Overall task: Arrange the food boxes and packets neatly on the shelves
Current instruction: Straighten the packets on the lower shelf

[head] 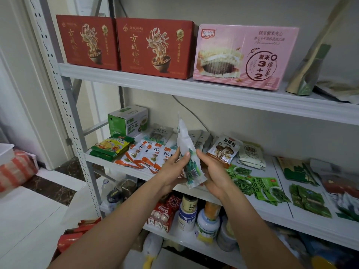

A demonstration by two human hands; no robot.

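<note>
Your left grip [172, 168] and right grip [214, 172] pinch the white-green packet [189, 152] upright over the middle shelf [272, 214]; it looks light, soft and slippery, so hold its lower sides gently.

The rightmost packets [348, 205] are cut off by the frame's edge, the gold-green pouch [308, 70] on the top shelf [155, 84] is blurred — its print unreadable — the right forearm [250, 220] hides part of the jars [225, 236] below, and the white-and-green packet [189, 152] partly covers the grey packets [201, 138] behind it.
</note>
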